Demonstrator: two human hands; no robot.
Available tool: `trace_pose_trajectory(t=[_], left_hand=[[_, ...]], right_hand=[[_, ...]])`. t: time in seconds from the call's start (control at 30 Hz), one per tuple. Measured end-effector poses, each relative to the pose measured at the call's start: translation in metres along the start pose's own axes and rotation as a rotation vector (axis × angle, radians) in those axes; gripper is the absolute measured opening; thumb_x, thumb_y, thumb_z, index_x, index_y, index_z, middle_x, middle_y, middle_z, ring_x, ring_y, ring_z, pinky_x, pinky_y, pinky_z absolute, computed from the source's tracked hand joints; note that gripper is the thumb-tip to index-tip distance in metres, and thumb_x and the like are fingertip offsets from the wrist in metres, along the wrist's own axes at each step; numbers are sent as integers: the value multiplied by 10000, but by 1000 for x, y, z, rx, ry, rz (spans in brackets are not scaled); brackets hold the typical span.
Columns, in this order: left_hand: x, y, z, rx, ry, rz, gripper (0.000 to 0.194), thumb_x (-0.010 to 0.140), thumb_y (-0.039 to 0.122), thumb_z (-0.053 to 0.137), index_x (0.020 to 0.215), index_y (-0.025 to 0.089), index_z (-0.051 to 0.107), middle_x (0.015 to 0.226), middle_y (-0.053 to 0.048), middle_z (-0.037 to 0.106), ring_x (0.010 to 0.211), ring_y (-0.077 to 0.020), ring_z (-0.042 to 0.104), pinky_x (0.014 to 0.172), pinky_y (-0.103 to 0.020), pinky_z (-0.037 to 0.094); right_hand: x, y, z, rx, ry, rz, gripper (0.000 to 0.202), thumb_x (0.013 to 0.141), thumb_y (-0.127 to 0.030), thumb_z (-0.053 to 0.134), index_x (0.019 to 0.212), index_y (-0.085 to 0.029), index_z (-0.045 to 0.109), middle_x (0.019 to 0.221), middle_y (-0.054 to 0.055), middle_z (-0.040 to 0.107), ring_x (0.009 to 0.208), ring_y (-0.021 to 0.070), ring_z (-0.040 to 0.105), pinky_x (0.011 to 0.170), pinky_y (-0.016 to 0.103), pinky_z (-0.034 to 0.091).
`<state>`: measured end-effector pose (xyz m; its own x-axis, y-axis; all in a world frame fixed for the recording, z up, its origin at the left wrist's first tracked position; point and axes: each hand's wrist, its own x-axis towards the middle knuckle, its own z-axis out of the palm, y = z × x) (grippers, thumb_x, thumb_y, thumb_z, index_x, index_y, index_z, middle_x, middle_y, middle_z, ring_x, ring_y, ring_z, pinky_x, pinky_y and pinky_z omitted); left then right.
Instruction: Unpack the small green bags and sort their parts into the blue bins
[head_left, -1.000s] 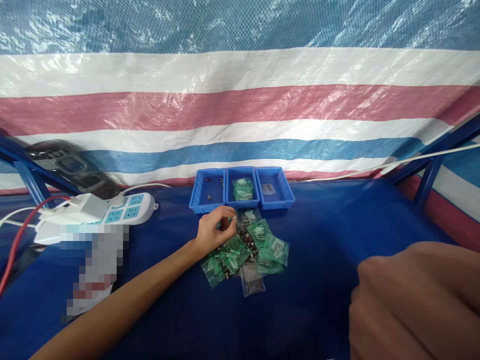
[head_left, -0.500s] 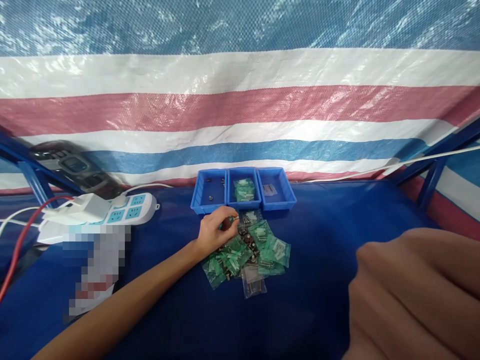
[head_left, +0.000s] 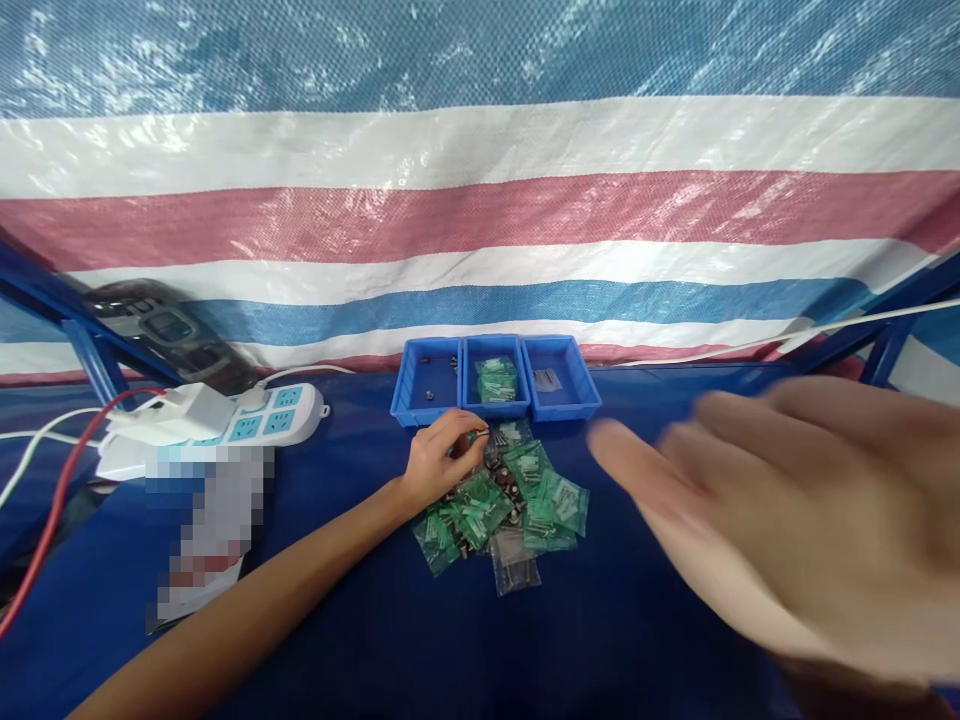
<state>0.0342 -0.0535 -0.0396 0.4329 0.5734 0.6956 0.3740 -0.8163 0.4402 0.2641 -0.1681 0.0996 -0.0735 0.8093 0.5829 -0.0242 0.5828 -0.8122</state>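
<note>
Striped tarp [head_left: 480,215] walls in a blue tabletop [head_left: 360,640]. Left hand [head_left: 441,460] pinches a small part [head_left: 481,433]; right hand [head_left: 795,500] is too blurred to tell its grip.

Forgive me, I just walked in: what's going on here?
A person's left hand pinches a small part at a pile of green bags and loose parts on the blue table. The right hand is blurred near the camera, its contents unclear. Behind the pile, the left bin holds a few small parts, the middle bin more green bags, the right bin a clear bag.
</note>
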Motion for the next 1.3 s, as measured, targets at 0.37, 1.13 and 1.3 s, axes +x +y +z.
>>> trace_pose_trajectory(t=[0.37, 1.13, 1.3], left_hand=[[-3, -6, 1, 20, -41, -28, 152, 874, 185, 532, 1009, 173, 601, 935, -64, 654, 837, -150, 635, 733, -253, 522], [-6, -8, 4, -11, -55, -68, 80, 871, 211, 547, 909, 160, 596, 829, -34, 684, 754, -123, 660, 667, -189, 510], [-8, -9, 4, -12, -60, -87, 133, 895, 242, 507, 956, 163, 594, 837, -39, 687, 749, -126, 662, 669, -198, 516]], right_hand=[[5, 156, 47, -334, -57, -101, 327, 859, -210, 451, 554, -188, 335, 513, -39, 313, 458, 87, 300, 472, 246, 249], [-5, 186, 48, -404, -222, -9, 139, 894, -290, 465, 906, -176, 542, 683, 13, 520, 551, 120, 465, 515, 240, 370], [-6, 188, 48, -410, -250, -33, 164, 907, -301, 451, 841, -175, 532, 665, 5, 484, 540, 113, 438, 510, 238, 348]])
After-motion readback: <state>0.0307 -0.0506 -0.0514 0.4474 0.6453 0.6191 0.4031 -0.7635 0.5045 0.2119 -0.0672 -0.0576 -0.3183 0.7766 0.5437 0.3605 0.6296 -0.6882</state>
